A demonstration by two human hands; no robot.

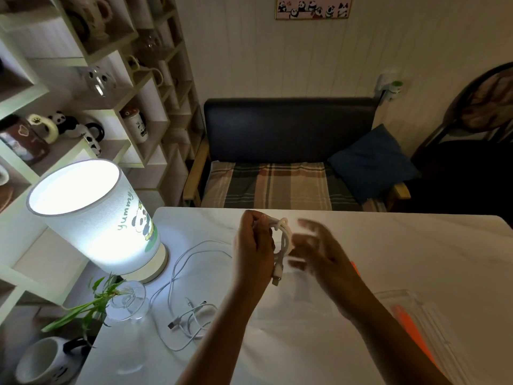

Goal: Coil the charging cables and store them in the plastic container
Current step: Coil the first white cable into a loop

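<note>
My left hand [254, 245] is raised above the white table [388, 245] and grips a coiled white charging cable [283, 240], whose plug end hangs down below the fist. My right hand [313, 251] is just right of the coil, blurred, fingers spread, close to the loops. I cannot tell if it touches them. More loose white cables [191, 315] lie tangled on the table to the left, below the lamp. A clear plastic container [416, 309] with an orange part sits at the right front of the table.
A lit panda lamp [94, 207] stands at the table's left. A glass vase with a green plant [125, 301] and a panda mug [44, 359] are at front left. Shelves with mugs line the left wall; a sofa [277, 184] stands behind the table.
</note>
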